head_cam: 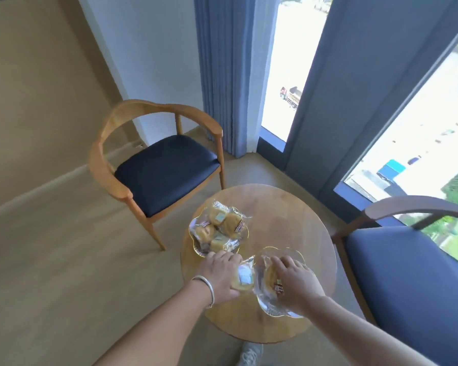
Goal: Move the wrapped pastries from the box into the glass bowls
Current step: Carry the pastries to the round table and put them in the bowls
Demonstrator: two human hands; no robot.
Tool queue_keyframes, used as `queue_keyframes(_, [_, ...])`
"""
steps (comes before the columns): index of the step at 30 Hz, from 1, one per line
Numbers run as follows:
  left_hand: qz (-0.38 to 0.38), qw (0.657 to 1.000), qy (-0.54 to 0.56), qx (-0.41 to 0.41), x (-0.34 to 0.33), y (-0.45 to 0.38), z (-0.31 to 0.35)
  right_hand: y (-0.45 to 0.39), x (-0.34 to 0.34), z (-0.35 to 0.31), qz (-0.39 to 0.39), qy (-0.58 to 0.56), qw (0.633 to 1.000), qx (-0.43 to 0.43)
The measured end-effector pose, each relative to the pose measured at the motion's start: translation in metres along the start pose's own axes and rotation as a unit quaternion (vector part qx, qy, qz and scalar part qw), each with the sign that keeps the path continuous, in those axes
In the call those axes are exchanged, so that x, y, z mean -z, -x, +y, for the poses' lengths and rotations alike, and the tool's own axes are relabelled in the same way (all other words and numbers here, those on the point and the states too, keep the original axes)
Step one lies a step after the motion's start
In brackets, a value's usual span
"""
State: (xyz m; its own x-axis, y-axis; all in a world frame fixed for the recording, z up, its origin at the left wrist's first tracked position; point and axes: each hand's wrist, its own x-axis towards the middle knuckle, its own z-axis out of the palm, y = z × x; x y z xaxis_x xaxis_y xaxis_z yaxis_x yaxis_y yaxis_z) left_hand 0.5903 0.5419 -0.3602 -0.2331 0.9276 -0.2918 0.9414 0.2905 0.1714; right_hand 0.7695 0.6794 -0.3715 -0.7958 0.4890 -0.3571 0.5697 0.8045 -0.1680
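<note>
Two glass bowls sit on a round wooden table (288, 215). The far bowl (196, 243), on the left, holds four wrapped pastries (220, 225) piled together. The near bowl (283, 307), on the right, holds one pastry (270, 280), and the right hand (295, 278) rests on it with fingers curled over the wrapper. The left hand (220, 273), a bangle (206, 289) on its wrist, grips another pastry (245, 277) just left of the near bowl's rim. Two wooden chairs with dark seats stand nearby, one far left (159, 165), one right (407, 260).
</note>
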Motion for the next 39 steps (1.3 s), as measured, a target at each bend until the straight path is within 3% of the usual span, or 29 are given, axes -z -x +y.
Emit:
queue_keyframes(8, [-0.094, 0.990, -0.037, -0.094, -0.033, -0.060, 0.035, 0.007, -0.047, 0.056, -0.067, -0.039, 0.995, -0.061])
queue_keyframes(19, [-0.196, 0.960, -0.063, -0.191, -0.089, -0.111, 0.056, 0.006, -0.095, 0.075, -0.145, -0.042, 0.984, -0.094])
queue_keyframes(28, [-0.179, 0.954, -0.113, -0.213, -0.133, -0.154, 0.046, -0.039, -0.134, 0.081, -0.167, -0.039, 0.979, -0.109])
queue_keyframes(39, [-0.188, 0.955, -0.065, -0.218, -0.155, -0.159, 0.041, -0.054, -0.145, 0.077, -0.206, -0.001, 0.971, -0.119])
